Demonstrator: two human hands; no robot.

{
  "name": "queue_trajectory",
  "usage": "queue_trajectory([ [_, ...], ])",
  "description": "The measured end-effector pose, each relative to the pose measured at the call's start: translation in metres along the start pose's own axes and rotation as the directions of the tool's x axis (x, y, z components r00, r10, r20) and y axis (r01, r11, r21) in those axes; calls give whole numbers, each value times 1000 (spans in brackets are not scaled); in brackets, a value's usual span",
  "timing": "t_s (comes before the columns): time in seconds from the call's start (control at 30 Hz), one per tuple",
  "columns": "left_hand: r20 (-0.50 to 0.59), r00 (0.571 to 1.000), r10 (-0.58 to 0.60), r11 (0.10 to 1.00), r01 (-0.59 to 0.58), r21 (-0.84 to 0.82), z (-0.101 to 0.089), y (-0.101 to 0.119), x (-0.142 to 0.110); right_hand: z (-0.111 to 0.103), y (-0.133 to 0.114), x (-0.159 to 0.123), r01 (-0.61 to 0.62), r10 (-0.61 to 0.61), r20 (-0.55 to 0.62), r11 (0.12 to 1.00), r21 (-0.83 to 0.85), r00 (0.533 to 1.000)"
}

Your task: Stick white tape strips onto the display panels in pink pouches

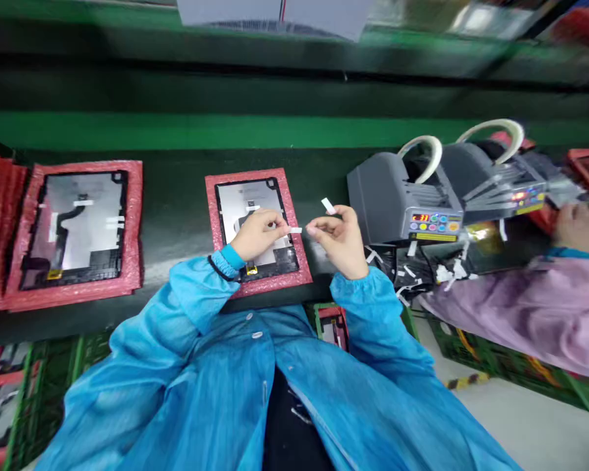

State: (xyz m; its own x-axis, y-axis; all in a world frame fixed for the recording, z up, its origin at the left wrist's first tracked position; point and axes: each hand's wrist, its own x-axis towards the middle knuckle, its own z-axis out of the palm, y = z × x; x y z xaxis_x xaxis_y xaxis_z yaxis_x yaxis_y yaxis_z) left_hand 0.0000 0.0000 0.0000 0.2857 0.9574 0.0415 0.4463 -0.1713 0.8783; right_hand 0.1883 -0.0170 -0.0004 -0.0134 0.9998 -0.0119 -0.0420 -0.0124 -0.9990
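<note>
Tape application is apparently being prepared, one white strip [296,230] being pinched by the left hand [258,234] over the display panel [275,252] (laid on red bubble wrap [287,196] on the tabletop [177,216]), another white strip [328,206] being held in the right hand [341,241], with careful placement probably called for next

Your dark workbench [171,196] catches a pale sheen of light [169,265], backed by a green band [255,131] below a green-edged shelf [137,16]; at lower right, yellow-and-black tape [466,381] crosses pale floor [520,425].
</note>
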Motion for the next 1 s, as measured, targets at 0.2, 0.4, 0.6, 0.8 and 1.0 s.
queue_trajectory([
  [0.2, -15, 1000, -22, 999, 22, 23, 3, -8, 0, 8, 17, 12, 27, -20, 110, 998, -63, 994],
  [0.4, -70, 983, -171, 934, 185, 306, 10, -8, 11, 11, 34, 35, 17, 4, 102, 979, -205, 995],
  [0.6, -70, 981, -180, 820, 189, 541, 18, -10, 16, 16, 45, 49, -9, 43, 69, 902, -431, 997],
  [0.8, -48, 980, -194, 791, 186, 583, 19, -11, 16, 17, 42, 49, -42, 91, 74, 863, -504, 993],
  [1.0, -39, 979, -199, 780, 182, 599, 19, -9, 15, 16, 43, 52, -15, 84, 94, 820, -573, 992],
])
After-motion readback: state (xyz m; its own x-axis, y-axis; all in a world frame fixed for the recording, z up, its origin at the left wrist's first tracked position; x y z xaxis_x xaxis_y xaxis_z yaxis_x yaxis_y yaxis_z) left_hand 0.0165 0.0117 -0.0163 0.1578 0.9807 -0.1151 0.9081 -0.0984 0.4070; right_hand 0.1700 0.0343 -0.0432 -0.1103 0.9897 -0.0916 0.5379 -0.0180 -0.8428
